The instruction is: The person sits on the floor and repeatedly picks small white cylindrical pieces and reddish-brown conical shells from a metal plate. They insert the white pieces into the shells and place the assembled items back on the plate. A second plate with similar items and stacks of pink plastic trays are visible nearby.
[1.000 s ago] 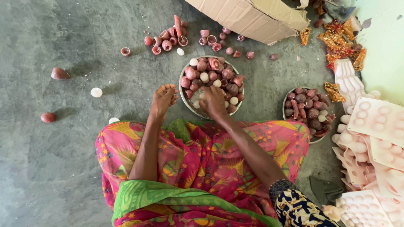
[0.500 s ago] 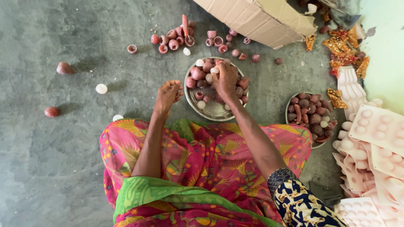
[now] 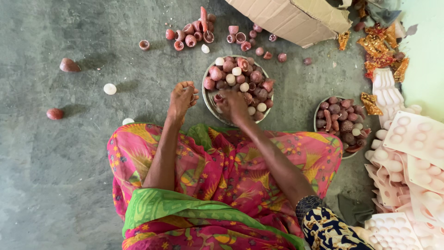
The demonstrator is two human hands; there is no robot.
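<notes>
A round metal bowl (image 3: 205, 90) on the floor in front of my knees is heaped with reddish-brown and white rounded pieces (image 3: 240, 76). My right hand (image 3: 233, 105) rests at the bowl's near edge, its fingertips pinched on a small reddish piece (image 3: 217, 97). My left hand (image 3: 181, 97) hovers just left of the bowl with its fingers curled in; nothing shows inside them. The two hands are a short gap apart. My lap is covered by pink patterned cloth (image 3: 222, 171).
A second metal bowl (image 3: 316, 121) of reddish pieces stands to the right. Loose reddish cups (image 3: 189, 37) and white balls (image 3: 109, 88) lie scattered on the grey floor. A cardboard box (image 3: 291, 16) lies beyond, pale moulded trays (image 3: 411, 139) and gold foil scraps (image 3: 379, 46) at right.
My right hand has drawn back from the middle of the bowl to its near edge, toward my left hand. The left hand has stayed beside the bowl.
</notes>
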